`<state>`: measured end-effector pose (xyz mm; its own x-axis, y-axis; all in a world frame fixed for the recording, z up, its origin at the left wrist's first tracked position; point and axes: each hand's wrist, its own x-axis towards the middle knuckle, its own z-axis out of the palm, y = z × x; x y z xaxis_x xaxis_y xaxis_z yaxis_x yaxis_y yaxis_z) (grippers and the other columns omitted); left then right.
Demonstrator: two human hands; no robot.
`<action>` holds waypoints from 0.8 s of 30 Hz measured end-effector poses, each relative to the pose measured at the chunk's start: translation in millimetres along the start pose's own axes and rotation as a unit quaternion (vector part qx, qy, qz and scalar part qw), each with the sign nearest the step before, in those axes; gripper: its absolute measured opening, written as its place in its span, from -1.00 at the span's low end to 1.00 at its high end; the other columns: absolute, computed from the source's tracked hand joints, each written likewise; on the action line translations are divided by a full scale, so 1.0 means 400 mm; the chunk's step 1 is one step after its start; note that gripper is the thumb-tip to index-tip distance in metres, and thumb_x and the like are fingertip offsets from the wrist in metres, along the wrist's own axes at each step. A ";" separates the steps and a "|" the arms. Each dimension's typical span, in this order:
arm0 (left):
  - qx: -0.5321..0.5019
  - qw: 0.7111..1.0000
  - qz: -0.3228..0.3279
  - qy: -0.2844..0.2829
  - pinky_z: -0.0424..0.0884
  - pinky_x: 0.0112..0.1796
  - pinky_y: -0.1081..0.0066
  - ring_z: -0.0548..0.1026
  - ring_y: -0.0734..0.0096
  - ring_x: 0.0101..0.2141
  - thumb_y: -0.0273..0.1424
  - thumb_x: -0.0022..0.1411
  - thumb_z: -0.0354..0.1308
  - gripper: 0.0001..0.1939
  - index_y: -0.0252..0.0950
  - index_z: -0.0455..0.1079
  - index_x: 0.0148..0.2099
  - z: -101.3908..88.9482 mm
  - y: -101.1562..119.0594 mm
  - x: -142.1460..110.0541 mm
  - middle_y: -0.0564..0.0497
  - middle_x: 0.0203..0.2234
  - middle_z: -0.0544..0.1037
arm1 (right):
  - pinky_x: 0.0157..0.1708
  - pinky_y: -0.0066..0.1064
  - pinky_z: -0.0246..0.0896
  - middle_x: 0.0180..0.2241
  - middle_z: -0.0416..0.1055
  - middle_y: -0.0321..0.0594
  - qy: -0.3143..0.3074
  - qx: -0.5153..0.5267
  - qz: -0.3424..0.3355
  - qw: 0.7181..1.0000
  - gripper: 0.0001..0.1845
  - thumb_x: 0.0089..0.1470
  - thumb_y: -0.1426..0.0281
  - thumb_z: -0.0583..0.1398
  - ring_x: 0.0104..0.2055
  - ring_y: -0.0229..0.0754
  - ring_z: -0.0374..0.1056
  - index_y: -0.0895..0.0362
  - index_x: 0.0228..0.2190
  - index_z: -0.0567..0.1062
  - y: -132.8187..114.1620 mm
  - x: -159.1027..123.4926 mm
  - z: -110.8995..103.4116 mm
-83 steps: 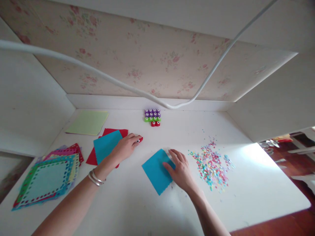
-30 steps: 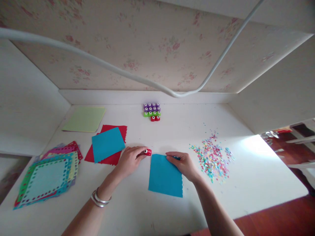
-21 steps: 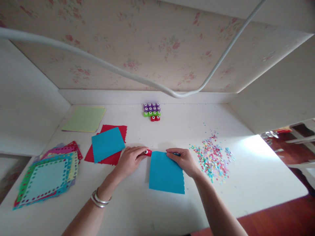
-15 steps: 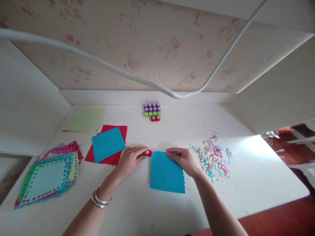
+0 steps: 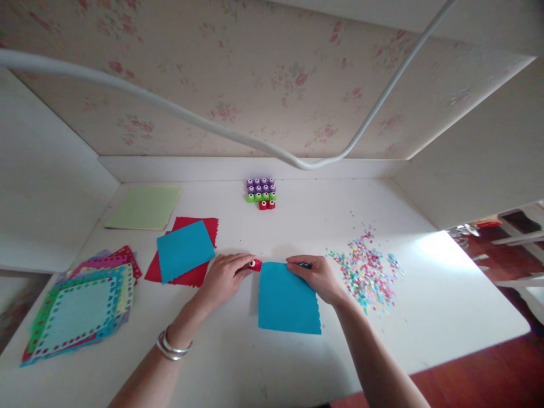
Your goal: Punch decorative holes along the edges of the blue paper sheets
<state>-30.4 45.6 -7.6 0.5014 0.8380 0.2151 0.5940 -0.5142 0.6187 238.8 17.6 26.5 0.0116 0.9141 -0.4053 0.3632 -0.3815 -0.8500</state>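
Note:
My left hand (image 5: 227, 276) is closed on a small red craft punch (image 5: 255, 264) with a white top. The punch sits at the top left corner of a blue sheet of paper (image 5: 289, 300); whether the edge lies inside its slot is too small to tell. That sheet's right edge is notched all along. At the sheet's top right corner, my right hand (image 5: 315, 276) pinches the paper between thumb and fingers. Left of my left hand, another blue sheet (image 5: 186, 250) rests on red sheets (image 5: 196, 277) with scalloped edges.
Several purple, green and red punches (image 5: 260, 192) stand in rows at the back. Colourful paper bits (image 5: 368, 272) lie scattered on the right. A stack of punched sheets (image 5: 79, 311) is at the left, pale green paper (image 5: 143, 208) behind it. A white cable (image 5: 238, 136) hangs across the wall.
The view has shifted slightly. Both hands keep their hold on the punch and the blue sheet, with almost no visible movement.

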 end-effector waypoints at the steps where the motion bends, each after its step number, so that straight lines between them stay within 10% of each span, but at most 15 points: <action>1: 0.002 1.000 -0.001 -0.001 0.43 -0.10 0.29 0.56 0.28 -0.06 -0.39 0.31 0.18 -0.71 -0.11 0.45 0.07 0.000 0.000 0.000 0.05 -0.05 0.62 | -0.34 -0.34 0.35 -0.21 0.61 -0.15 0.000 -0.001 -0.001 1.000 -0.58 -0.02 0.08 0.31 -0.22 -0.01 0.50 0.09 -0.21 0.66 0.001 0.000 0.000; 24: -0.004 1.000 0.009 0.006 0.46 -0.09 0.27 0.57 0.26 -0.07 -0.37 0.34 0.14 -0.73 -0.11 0.46 0.07 -0.006 0.007 0.001 0.00 -0.06 0.62 | -0.37 -0.33 0.39 -0.22 0.62 -0.14 0.002 -0.005 -0.003 1.000 -0.57 -0.03 0.07 0.31 -0.26 -0.01 0.51 0.10 -0.22 0.67 0.002 0.001 -0.002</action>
<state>-30.0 45.0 -3.8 0.5044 0.8310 0.2344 0.5803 -0.5273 0.6207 239.8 17.5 25.8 0.0123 0.9167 -0.3995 0.3720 -0.3750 -0.8491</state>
